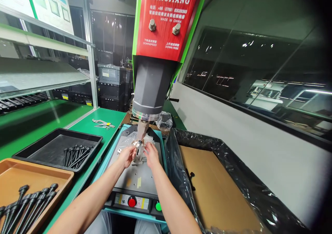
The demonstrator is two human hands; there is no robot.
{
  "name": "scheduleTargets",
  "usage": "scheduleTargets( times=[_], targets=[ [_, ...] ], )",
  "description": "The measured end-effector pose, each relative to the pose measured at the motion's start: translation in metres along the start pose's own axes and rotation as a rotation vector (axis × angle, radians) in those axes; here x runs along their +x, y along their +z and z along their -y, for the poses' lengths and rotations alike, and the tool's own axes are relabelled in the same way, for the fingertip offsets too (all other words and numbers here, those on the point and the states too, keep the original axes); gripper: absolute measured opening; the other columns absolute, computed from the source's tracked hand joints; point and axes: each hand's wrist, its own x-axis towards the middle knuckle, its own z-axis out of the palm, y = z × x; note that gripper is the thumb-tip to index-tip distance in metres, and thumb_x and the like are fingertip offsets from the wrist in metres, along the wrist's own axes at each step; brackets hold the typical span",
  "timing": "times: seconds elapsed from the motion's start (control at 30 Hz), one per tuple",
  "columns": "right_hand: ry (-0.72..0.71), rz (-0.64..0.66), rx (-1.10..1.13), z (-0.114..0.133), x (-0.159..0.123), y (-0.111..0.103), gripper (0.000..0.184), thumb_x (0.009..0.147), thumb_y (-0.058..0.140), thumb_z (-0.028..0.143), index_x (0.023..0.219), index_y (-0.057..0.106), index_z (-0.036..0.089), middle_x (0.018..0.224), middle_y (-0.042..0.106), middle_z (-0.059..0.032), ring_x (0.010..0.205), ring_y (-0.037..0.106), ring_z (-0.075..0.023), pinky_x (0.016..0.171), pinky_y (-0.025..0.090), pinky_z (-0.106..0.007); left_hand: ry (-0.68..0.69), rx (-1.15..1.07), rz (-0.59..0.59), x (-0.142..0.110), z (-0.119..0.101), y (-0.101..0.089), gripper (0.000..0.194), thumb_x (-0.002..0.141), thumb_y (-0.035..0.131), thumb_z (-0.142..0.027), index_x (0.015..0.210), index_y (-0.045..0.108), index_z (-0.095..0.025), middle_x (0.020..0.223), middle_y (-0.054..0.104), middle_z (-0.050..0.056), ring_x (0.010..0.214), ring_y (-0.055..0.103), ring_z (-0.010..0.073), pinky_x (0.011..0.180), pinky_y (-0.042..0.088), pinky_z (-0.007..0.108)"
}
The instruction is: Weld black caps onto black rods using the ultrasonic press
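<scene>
Both my hands reach to the fixture on the grey plate (137, 182) of a welding press. My left hand (127, 155) pinches a small dark upright part (139, 147) from the left. My right hand (151, 154) closes on the same part from the right. The part stands directly under the metal horn (142, 129) of the red and green press head (166, 23). Clear plastic wrapping lies behind the fixture.
A red button (132, 202) and a green button (158, 206) sit at the press front. A black tray (55, 147) and an orange tray (31, 180) at left hold several black rod parts. A bag-lined cardboard box (220, 192) stands at right.
</scene>
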Motion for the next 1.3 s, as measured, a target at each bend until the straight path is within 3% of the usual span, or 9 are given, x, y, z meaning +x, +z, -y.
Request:
scheduleTargets(
  times=[0.23, 0.6, 0.8, 1.03, 1.17, 1.3],
  targets=[
    [0.104, -0.083, 0.041, -0.01, -0.005, -0.007, 0.025, 0.065, 0.078, 0.037, 0.081, 0.067, 0.019, 0.095, 0.071, -0.0084, 0.095, 0.064, -0.0238, 0.072, 0.05, -0.029, 0.024, 0.035, 0.029, 0.004, 0.008, -0.009, 0.017, 0.074, 0.073, -0.017, 0.075, 0.057, -0.013, 0.062, 0.062, 0.0, 0.043, 0.056, 0.0051, 0.038, 0.043, 0.011],
    [0.143, -0.142, 0.07, -0.008, -0.004, -0.016, 0.028, 0.068, 0.078, 0.036, 0.087, 0.067, 0.019, 0.097, 0.071, -0.0098, 0.091, 0.066, -0.023, 0.069, 0.051, -0.028, 0.083, 0.15, 0.033, 0.002, 0.007, -0.004, 0.017, 0.071, 0.075, -0.021, 0.071, 0.059, -0.015, 0.062, 0.061, 0.0, 0.046, 0.052, 0.0059, 0.042, 0.037, 0.016],
    [0.139, -0.114, 0.074, -0.007, -0.013, -0.012, 0.028, 0.071, 0.075, 0.04, 0.086, 0.067, 0.017, 0.1, 0.069, -0.0106, 0.088, 0.066, -0.0218, 0.068, 0.052, -0.029, 0.078, 0.202, 0.068, -0.006, 0.004, -0.01, 0.028, 0.062, 0.082, -0.023, 0.077, 0.059, -0.017, 0.065, 0.062, -0.002, 0.05, 0.056, 0.007, 0.046, 0.041, 0.016],
    [0.14, -0.062, 0.08, -0.023, -0.06, -0.038, 0.042, 0.06, 0.081, 0.05, 0.08, 0.066, 0.015, 0.08, 0.067, -0.0058, 0.067, 0.062, -0.0155, 0.057, 0.049, -0.024, -0.064, 0.311, 0.14, -0.043, 0.027, -0.049, 0.04, 0.057, 0.085, -0.034, 0.081, 0.059, -0.015, 0.073, 0.066, 0.003, 0.052, 0.059, 0.0087, 0.048, 0.044, 0.017],
    [0.082, -0.004, -0.009, -0.037, -0.096, -0.073, 0.044, 0.058, 0.081, 0.053, 0.076, 0.063, 0.016, 0.074, 0.063, -0.0023, 0.059, 0.056, -0.0116, 0.049, 0.042, -0.02, -0.061, 0.4, 0.126, -0.066, 0.039, -0.084, 0.041, 0.058, 0.084, -0.04, 0.078, 0.059, -0.014, 0.069, 0.065, 0.003, 0.053, 0.057, 0.0073, 0.051, 0.043, 0.016],
    [0.031, -0.013, -0.241, -0.05, -0.126, -0.119, 0.043, 0.064, 0.073, 0.058, 0.069, 0.06, 0.018, 0.071, 0.059, -0.0023, 0.057, 0.052, -0.0119, 0.046, 0.039, -0.02, -0.046, 0.495, 0.104, -0.083, 0.043, -0.13, 0.042, 0.062, 0.079, -0.047, 0.078, 0.06, -0.014, 0.073, 0.065, 0.003, 0.057, 0.057, 0.0087, 0.052, 0.041, 0.018]
  ],
)
